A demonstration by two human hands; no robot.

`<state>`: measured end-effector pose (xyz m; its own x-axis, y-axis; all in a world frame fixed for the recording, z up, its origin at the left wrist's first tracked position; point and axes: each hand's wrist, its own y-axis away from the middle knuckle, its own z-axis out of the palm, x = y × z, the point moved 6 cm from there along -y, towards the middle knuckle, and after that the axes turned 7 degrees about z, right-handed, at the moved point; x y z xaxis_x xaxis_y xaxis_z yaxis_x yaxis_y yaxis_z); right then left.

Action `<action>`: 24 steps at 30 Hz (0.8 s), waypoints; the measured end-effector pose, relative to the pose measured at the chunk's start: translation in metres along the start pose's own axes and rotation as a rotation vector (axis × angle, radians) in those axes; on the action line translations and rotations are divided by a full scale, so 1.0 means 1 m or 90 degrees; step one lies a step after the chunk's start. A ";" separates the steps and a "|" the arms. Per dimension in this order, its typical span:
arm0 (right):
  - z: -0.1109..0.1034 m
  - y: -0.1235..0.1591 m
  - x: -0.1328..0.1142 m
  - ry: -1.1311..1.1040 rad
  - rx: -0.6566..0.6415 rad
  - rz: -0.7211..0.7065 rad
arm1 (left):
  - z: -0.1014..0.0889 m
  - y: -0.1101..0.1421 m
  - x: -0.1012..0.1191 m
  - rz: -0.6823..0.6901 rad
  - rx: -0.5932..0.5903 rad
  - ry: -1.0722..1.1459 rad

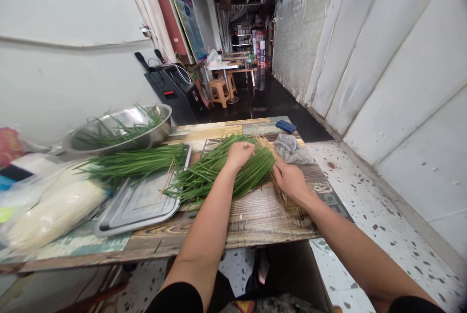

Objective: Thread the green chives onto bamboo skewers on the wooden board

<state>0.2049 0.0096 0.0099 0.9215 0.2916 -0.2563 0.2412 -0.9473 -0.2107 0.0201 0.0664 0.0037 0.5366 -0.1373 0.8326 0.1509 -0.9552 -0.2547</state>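
A spread of green chives lies across the wooden table in front of me. My left hand rests on top of the chives with its fingers curled into them. My right hand is at the cut ends of the chives, fingers closed around them, right beside a bundle of thin bamboo skewers. More chives lie over the far edge of a steel tray.
A metal basin with a few chives stands at the back left. Plastic bags with white contents lie at the left. A grey cloth and a blue object sit at the far right corner. A wall runs along the right.
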 end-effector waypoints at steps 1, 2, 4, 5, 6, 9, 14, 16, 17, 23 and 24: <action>0.000 0.000 0.000 -0.002 0.001 0.001 | 0.000 0.000 0.001 0.001 -0.001 0.006; 0.000 0.000 0.000 -0.003 0.002 0.001 | 0.000 0.001 0.002 0.002 -0.003 0.011; 0.000 0.000 0.000 -0.004 0.002 -0.001 | 0.000 0.001 0.002 0.001 -0.003 0.016; 0.000 0.000 0.000 -0.006 0.001 -0.003 | -0.001 0.001 0.002 0.000 -0.002 0.017; 0.000 0.000 0.000 -0.007 0.000 -0.005 | -0.001 0.001 0.001 0.001 -0.001 0.017; -0.001 0.000 -0.001 -0.010 -0.003 -0.002 | -0.002 0.001 0.002 0.015 0.002 0.016; -0.002 0.002 0.000 -0.006 -0.002 -0.002 | 0.000 0.003 0.007 0.027 -0.013 0.006; -0.001 0.002 0.002 -0.005 -0.004 -0.007 | 0.000 0.003 0.010 0.032 -0.020 -0.021; 0.000 0.001 0.003 -0.004 -0.006 -0.008 | -0.002 0.004 0.013 0.040 -0.024 -0.042; 0.004 -0.003 -0.009 0.008 -0.030 0.012 | -0.006 0.016 0.032 0.154 -0.178 -0.214; 0.004 -0.001 -0.009 0.014 -0.061 0.020 | 0.001 0.015 0.038 0.166 -0.186 -0.234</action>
<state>0.1956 0.0087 0.0085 0.9353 0.2600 -0.2401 0.2396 -0.9645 -0.1110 0.0438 0.0475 0.0315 0.7881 -0.3296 0.5199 -0.2359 -0.9418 -0.2395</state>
